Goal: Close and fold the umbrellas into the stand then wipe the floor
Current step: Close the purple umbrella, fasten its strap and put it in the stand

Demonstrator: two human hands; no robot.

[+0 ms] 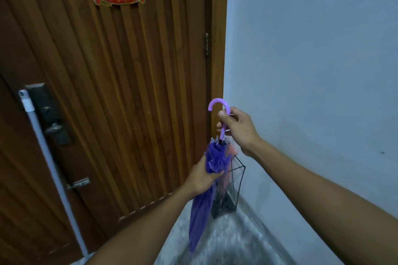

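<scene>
Gripping the closed purple umbrella (201, 198) mid-canopy, the left hand (201, 176) wraps its folds; the right hand (238, 128) pinches the hooked handle (218, 109); the umbrella hangs beside the wire stand (233, 185) in the corner between door (112, 92) and wall (312, 71); bare floor (232, 241) lies below; a white pole (50, 157) leans against the door.

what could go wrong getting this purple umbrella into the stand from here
The purple umbrella hangs outside the wire stand, its tip low by the floor; unless lifted, it may catch the rim or tip the light frame.

The left hand grips bunched canopy that looks loose and unfastened, so folds could snag on the wires.

A pink umbrella already sits in the stand, so the purple one could jam against it, with only the right hand steering by the hooked handle.
</scene>
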